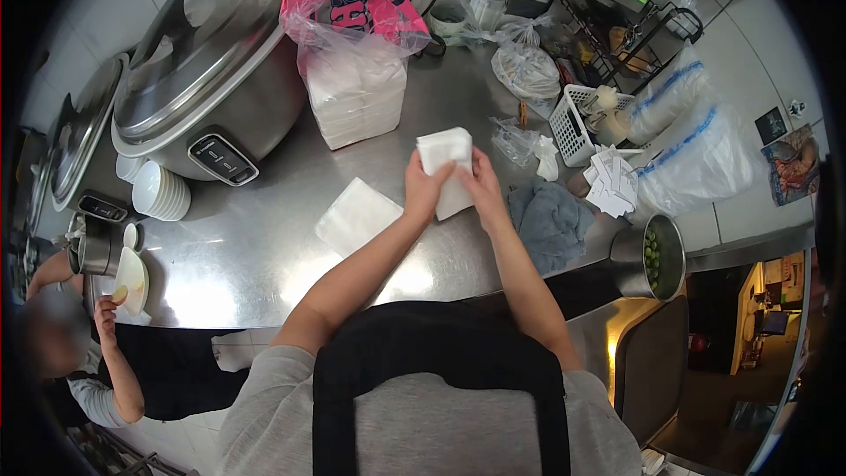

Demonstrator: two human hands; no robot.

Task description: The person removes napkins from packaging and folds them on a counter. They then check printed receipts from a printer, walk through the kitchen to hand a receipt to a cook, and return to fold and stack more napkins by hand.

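Both my hands hold a folded white paper napkin above the steel counter. My left hand grips its left side, with the thumb across the front. On the right side, my right hand closes round the edge, its thumb near the left one. Part of the napkin hangs below my fingers. Flat on the counter, left of my forearm, lies another white napkin. Behind it stands a tall stack of napkins in an open clear plastic bag.
Large steel rice cookers and stacked white bowls stand at left. A grey cloth, a white basket and a steel pot of green pieces are at right. Another person's hand is at the far left.
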